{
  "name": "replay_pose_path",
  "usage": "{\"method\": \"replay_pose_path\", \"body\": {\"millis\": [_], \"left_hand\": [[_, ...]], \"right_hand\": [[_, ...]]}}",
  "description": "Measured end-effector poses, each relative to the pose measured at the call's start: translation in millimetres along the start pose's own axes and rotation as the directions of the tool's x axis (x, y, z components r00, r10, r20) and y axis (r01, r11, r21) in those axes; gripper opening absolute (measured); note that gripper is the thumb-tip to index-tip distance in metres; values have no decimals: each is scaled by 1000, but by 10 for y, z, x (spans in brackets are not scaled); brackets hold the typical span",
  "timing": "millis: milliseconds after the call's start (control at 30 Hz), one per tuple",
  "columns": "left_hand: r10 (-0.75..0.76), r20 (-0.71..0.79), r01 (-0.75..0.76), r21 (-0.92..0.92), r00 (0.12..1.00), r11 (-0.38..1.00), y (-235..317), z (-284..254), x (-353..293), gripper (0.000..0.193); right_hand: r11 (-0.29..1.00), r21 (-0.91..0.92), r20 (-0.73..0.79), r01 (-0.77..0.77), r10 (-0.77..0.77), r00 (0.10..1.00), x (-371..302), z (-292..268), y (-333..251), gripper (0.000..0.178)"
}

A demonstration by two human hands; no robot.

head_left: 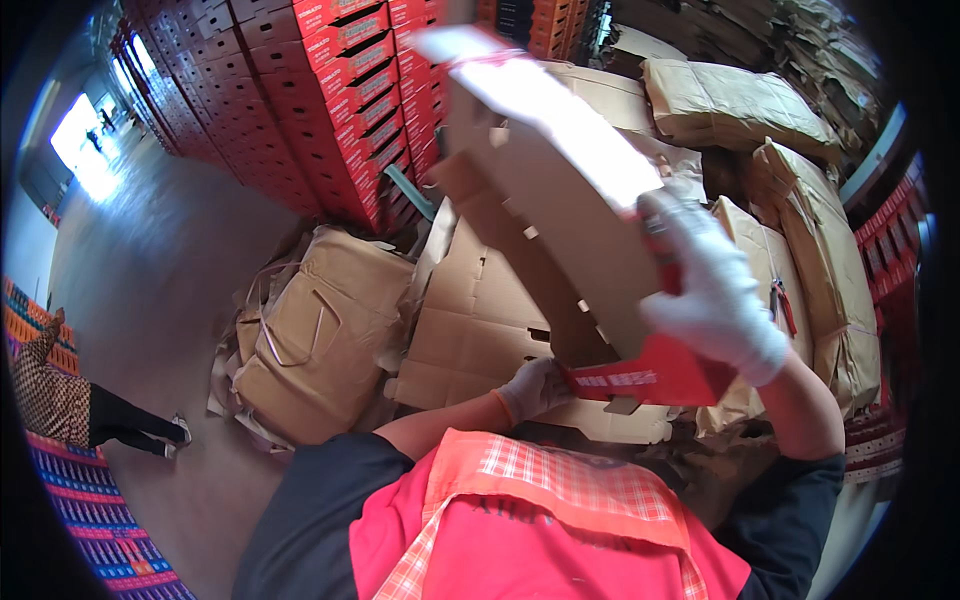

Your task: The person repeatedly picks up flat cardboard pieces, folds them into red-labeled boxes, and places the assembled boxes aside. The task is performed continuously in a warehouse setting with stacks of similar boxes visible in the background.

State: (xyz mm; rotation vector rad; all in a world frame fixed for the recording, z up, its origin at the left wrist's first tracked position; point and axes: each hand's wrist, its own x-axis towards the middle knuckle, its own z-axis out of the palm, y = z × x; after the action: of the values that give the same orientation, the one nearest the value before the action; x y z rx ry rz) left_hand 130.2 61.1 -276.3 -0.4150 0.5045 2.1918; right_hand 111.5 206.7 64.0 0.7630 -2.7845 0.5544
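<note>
Flat die-cut cardboard carton blank, brown inside with red printed flaps (560,230), runs tilted from upper centre to lower right of frame; white-gloved right hand (715,300) holds its right edge, left hand (530,388) its lower red flap. Tall stack of red printed cartons (330,90) fills upper left-centre. Flat brown cardboard sheets (480,320) lie at centre below the blank. Brown paper-wrapped bundles (310,330) at left-centre, more (740,105) upper right. Orange crates (550,25) at top centre.
</note>
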Motion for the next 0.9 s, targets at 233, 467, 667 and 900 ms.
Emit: {"method": "replay_pose_path", "body": {"millis": [233,467,667,900], "left_hand": [[409,805,-354,567,430,-744,338,748,-1116,56],[277,674,-38,413,684,-910,1458,2452,-1108,104],[71,702,-180,277,709,-944,1680,2588,-901,93],[77,764,-306,346,640,-887,1684,2391,-881,91]], "right_hand": [[965,2,-87,-260,260,962,638,544,178,43],[994,-104,-441,23,-67,895,453,524,522,39],[996,-37,-335,-79,62,940,85,103,773,25],[885,-429,-12,182,-207,978,298,23,786,35]]}}
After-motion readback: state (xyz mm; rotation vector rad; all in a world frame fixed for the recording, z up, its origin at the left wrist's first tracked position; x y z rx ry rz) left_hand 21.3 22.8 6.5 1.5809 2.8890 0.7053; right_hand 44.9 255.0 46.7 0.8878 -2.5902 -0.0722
